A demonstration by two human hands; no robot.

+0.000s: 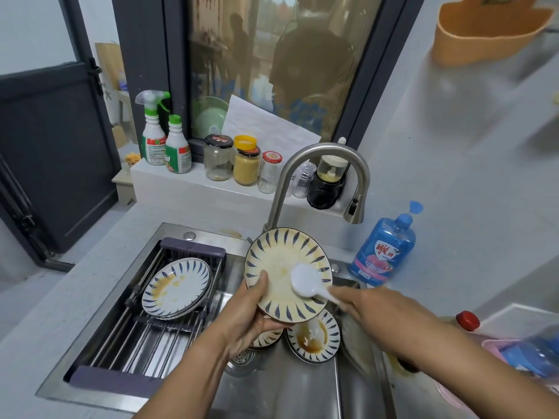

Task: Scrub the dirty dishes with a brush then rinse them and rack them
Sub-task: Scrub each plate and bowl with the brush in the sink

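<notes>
The sink (pixel 287 388) is set into the desk, and a slatted rack (pixel 193 247) spans its left half. The racked plates (pixel 178 285) lean at the rack's far end and show brown stains. The dirty plates (pixel 314 337) lie on the sink floor towards its right side, directly under the work.

The held plate (pixel 281 261) is over the sink's middle, below the faucet (pixel 317 152). It is tilted face-up towards the person, presumably so the soiled face is open to the brush and drips fall into the sink.

The left grip (pixel 248 316) is clamped on the plate's near rim, thumb across the face and fingers behind, forearm reaching in from the near edge. The right grip (pixel 366 306) is closed round the handle of the white brush (pixel 305 281), whose head presses on the plate's face.

Judged stage: scrubbing, with rinsing not yet begun.
</notes>
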